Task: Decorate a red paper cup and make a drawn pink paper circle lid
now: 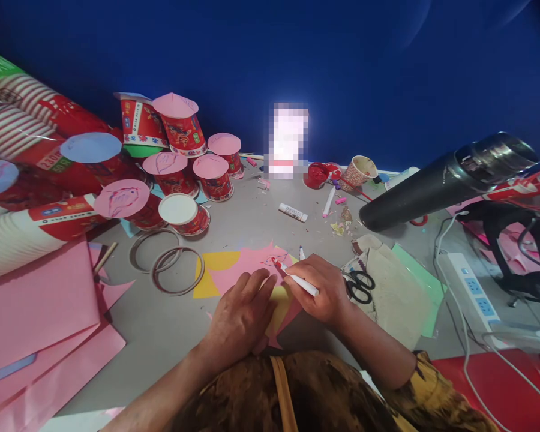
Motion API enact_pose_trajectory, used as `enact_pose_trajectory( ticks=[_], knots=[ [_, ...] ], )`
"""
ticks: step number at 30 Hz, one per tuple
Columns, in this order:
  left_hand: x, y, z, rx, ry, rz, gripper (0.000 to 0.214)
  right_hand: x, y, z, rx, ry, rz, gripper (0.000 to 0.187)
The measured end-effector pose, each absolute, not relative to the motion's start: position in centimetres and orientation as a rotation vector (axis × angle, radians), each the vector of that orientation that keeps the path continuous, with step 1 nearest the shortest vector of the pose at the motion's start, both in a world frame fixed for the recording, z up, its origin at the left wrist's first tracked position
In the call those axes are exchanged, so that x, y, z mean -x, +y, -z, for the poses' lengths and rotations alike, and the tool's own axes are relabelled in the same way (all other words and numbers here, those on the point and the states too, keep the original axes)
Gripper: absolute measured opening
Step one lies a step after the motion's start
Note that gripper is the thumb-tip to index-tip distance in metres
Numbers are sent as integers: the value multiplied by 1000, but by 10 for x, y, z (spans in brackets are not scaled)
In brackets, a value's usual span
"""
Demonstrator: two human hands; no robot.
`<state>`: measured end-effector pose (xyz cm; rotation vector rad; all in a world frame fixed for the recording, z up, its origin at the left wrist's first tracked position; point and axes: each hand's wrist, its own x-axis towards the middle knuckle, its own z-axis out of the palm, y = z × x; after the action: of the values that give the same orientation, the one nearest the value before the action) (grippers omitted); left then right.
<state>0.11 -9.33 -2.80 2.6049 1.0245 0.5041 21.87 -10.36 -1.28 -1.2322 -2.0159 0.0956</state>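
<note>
My right hand (pixel 321 288) grips a white marker (pixel 303 283), its red tip resting on a piece of pink paper (pixel 256 259). Drawn lines show on the paper near the tip. Flat on the same paper lies my left hand (pixel 243 312), its fingers stretched out towards the drawing. Yellow paper (pixel 207 287) lies beneath the pink piece. Just beyond my right hand, a second marker (pixel 302 252) shows only its dark tip end. Black-handled scissors (pixel 360 285) lie to the right of that hand.
Paper cups with pink lids (pixel 211 167) stand at the back left. Two rings (pixel 177 270) lie before them. Pink sheets (pixel 36 306) cover the left side. A glue stick (pixel 293 212) lies mid-table. On the right are a black flask (pixel 432 186) and a power strip (pixel 472 294) with cables.
</note>
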Motion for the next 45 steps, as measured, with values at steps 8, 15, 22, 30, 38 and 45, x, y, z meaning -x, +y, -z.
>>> enact_pose_trajectory(
  ticks=[8, 15, 22, 30, 38, 45],
  knots=[
    [-2, -94, 31, -2627, 1018, -566, 39, -219, -104, 13, 1280, -2031, -69, 4],
    [-1, -94, 30, -2596, 1040, -509, 40, -220, -108, 14, 1281, -1970, -11, 5],
    [-1, -94, 29, -2597, 1039, -506, 38, -218, -106, 13, 1289, -2013, -56, 5],
    [-1, -93, 28, -2605, 1016, -532, 38, -217, -103, 11, 1303, -2049, -8, 4],
    [0, -94, 31, -2606, 1028, -546, 41, -222, -109, 10, 1270, -1918, 72, 8],
    [-1, -94, 31, -2591, 1021, -565, 40, -223, -110, 10, 1240, -1949, -13, 9]
  ],
)
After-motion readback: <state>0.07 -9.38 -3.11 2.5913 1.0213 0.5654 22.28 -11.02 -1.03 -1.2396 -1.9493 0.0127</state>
